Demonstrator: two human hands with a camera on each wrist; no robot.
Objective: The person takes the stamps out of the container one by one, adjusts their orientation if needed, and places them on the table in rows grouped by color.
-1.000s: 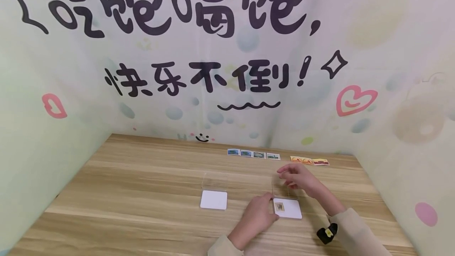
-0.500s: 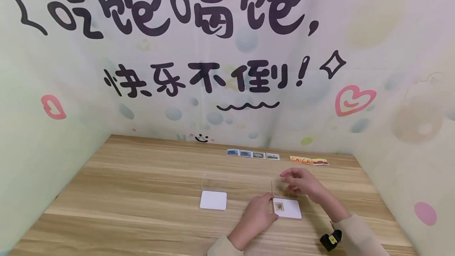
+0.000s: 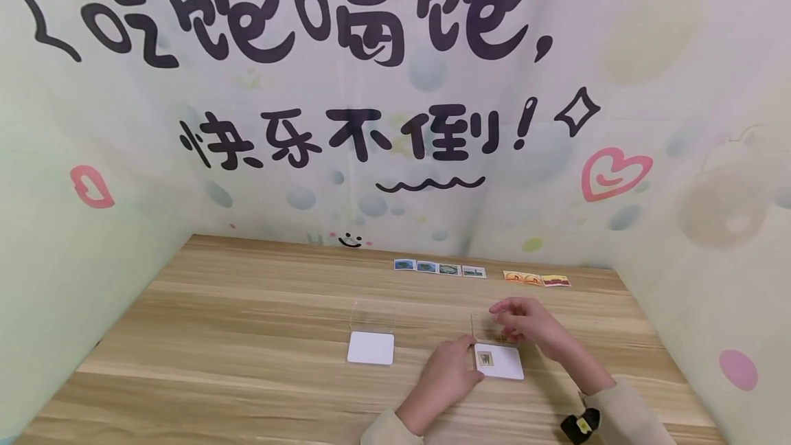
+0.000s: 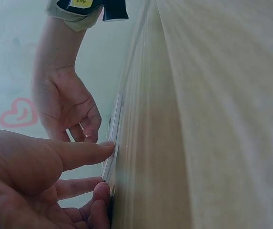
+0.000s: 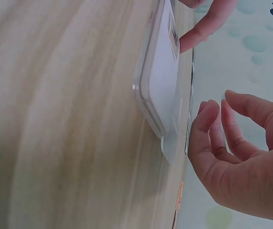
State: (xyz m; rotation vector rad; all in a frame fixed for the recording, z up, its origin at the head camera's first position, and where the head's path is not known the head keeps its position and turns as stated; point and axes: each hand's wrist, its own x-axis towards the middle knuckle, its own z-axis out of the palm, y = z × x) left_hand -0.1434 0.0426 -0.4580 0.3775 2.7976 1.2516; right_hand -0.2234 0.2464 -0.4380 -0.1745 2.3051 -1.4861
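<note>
On the right of the head view lies a small clear hinged case [image 3: 510, 362] with a white inside, its transparent lid [image 3: 482, 327] folded back. A brownish postage stamp [image 3: 485, 359] is on the left part of the white surface. My left hand [image 3: 450, 373] holds the case by its left end, thumb at the near corner and index finger at the far one. In the left wrist view the thumb [image 4: 91, 151] presses its edge. My right hand [image 3: 533, 321] hovers over the lid. In the right wrist view its loosely curled fingers [image 5: 207, 121] have nothing between them.
A second case [image 3: 371, 349] like it lies left of my left hand, lid [image 3: 373, 314] folded back. Toward the back edge are a row of blue and green stamps [image 3: 428, 267] and a row of orange and red stamps [image 3: 533, 279]. A printed curtain [image 3: 272, 211] rises behind the table.
My right hand has drawn slightly back toward me and to the right, over the lid. My left hand keeps its place on the case, and the stamp stays put.
</note>
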